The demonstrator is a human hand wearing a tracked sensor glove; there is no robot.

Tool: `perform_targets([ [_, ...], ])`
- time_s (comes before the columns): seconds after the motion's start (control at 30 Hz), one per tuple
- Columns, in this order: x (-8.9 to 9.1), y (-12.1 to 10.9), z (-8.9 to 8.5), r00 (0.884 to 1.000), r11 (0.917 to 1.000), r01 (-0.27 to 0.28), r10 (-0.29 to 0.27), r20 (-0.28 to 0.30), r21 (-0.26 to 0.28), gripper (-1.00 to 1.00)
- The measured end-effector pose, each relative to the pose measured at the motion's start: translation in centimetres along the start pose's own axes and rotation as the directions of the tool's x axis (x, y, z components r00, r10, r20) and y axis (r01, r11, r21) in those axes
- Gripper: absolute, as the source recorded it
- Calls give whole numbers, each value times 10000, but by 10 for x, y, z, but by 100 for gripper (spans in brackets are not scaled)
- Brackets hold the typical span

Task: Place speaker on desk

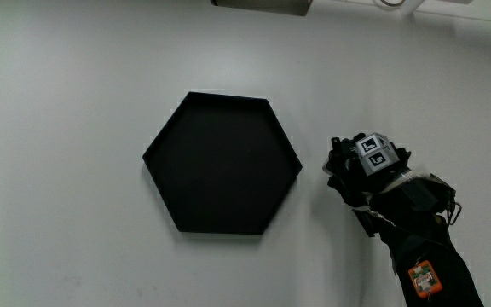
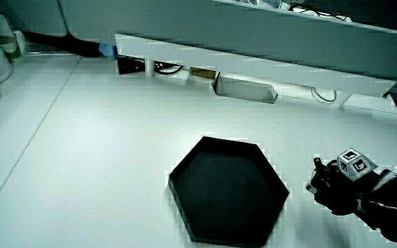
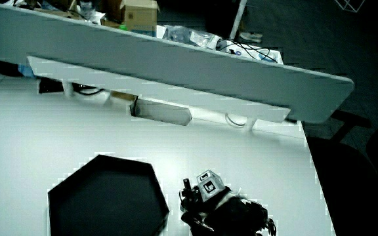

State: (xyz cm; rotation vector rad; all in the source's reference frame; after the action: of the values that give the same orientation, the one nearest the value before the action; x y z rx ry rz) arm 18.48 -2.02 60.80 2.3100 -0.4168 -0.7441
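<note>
Here the hand [image 1: 361, 170] sits low over the white table [image 1: 66, 102], just beside the black hexagonal tray [image 1: 222, 164] and apart from it by a narrow strip of bare tabletop. The patterned cube [image 1: 375, 153] on its back faces upward, and the black-sleeved forearm [image 1: 424, 256] runs from it toward the person; an orange tag [image 1: 423, 277] is fixed on the sleeve. The fingers are curled in toward the tray's side, but black glove against black makes it impossible to tell whether they pinch anything or merely bunch together. No speaker can be made out in any view: nothing distinct shows in the hand, on the table near it, or inside the tray, whose dark floor looks bare. In both side views the hand [image 2: 333, 189] [image 3: 205, 203] appears at the same spot next to the tray [image 2: 227, 193] [image 3: 107, 200], with the cube [image 2: 354, 164] [image 3: 207, 184] on top. Farther from the person than the tray, a low pale partition [image 2: 253, 62] [image 3: 176, 56] runs along the table's edge, with a small pale box [image 2: 245, 89] [image 3: 163, 113] lying at its foot and cables [image 3: 248, 47] piled above it.
</note>
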Motion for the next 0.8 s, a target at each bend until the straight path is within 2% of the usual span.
perform_targets([
  [0.07,6,5,-14,9998,9988,142,-147,-98,-462,0],
  [0.1,8,2,-15,9995,9996,92,-100,-304,-273,0],
  [0.27,4,6,-39,9977,9949,434,-479,-476,-912,0],
  [0.3,3,5,-39,9975,9965,359,-403,-580,-749,0],
  [0.37,0,9,-44,9968,9949,368,-432,-670,-936,0],
  [0.43,1,8,-40,9956,9958,564,-615,-700,-717,0],
  [0.47,1,9,-41,9961,9955,511,-566,-684,-792,0],
  [0.67,6,8,-33,9955,9962,740,-765,-564,-451,0],
  [0.73,8,10,-35,9958,9954,614,-662,-634,-736,0],
  [0.77,7,9,-33,9959,9944,718,-757,-492,-770,0],
  [0.8,7,9,-33,9954,9949,697,-742,-613,-734,0],
])
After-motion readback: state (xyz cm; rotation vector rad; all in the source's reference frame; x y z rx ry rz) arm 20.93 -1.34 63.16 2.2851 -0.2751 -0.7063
